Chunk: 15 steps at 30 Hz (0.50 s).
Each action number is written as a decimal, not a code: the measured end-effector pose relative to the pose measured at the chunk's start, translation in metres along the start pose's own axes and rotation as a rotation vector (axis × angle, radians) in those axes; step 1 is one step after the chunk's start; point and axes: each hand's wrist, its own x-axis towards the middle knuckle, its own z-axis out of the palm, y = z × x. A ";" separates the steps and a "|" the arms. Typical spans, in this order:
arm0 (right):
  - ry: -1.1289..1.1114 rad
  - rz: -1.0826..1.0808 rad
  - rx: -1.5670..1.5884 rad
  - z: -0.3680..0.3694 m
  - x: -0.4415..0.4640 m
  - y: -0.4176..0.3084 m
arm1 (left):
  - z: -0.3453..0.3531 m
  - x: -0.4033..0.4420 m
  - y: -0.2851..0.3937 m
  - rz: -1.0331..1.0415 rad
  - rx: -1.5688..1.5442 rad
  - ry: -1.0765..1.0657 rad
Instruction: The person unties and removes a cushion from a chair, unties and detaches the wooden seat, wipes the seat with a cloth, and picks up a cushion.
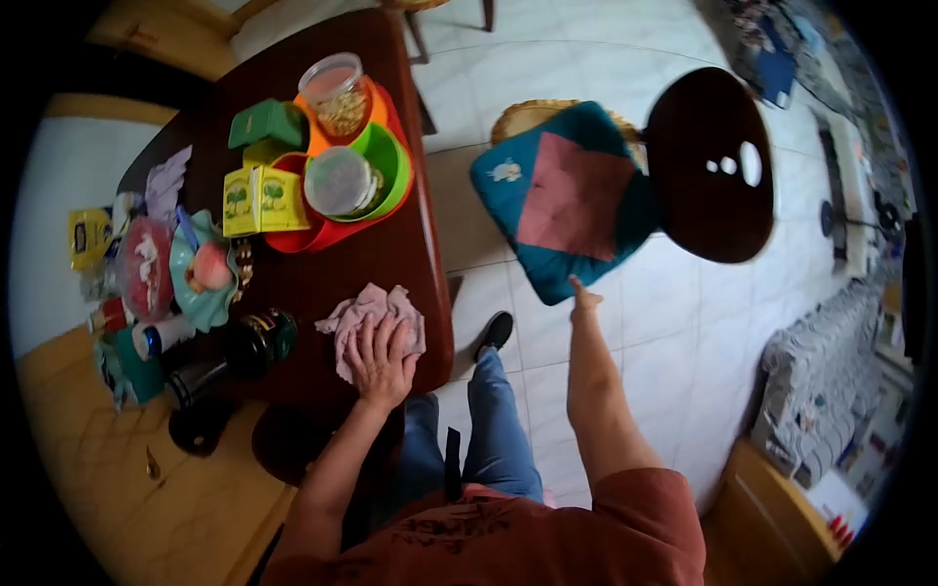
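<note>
On the dark wooden table (293,283) my left hand (382,358) lies with fingers spread on a crumpled pink cloth (342,327), near the table's corner. My right hand (583,296) reaches out to the front corner of a teal cushion (543,264) with a pink square, which lies on a chair. Its fingers touch the cushion's edge; whether they grip it is too small to tell. The chair's dark round backrest (708,146) stands to the right of the cushion.
A tray of coloured bowls (399,176) with plastic tubs and yellow boxes (262,200) sits on the table. Left of it are a scalloped dish (203,293), a dark jar (261,342) and a green box (139,363). A fabric-covered seat (821,376) stands at the right.
</note>
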 end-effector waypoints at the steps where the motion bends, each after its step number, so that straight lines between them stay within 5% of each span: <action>1: -0.072 0.102 0.219 -0.001 -0.019 -0.029 | 0.003 -0.002 -0.001 -0.007 0.000 -0.001; 2: -0.287 0.114 0.327 0.008 0.019 -0.009 | 0.005 -0.001 -0.002 -0.013 -0.002 -0.002; 4: -0.303 0.280 0.287 0.010 0.015 -0.026 | 0.004 -0.001 -0.001 -0.024 -0.022 -0.016; 6: -0.370 0.091 0.317 0.006 0.002 -0.039 | 0.000 0.001 0.000 -0.007 -0.024 0.013; 9: -0.476 0.103 0.496 -0.008 -0.025 -0.088 | -0.002 0.001 0.000 -0.011 -0.046 0.026; 15: -0.821 0.036 0.729 -0.138 -0.174 -0.221 | -0.002 -0.006 -0.004 -0.031 -0.086 0.025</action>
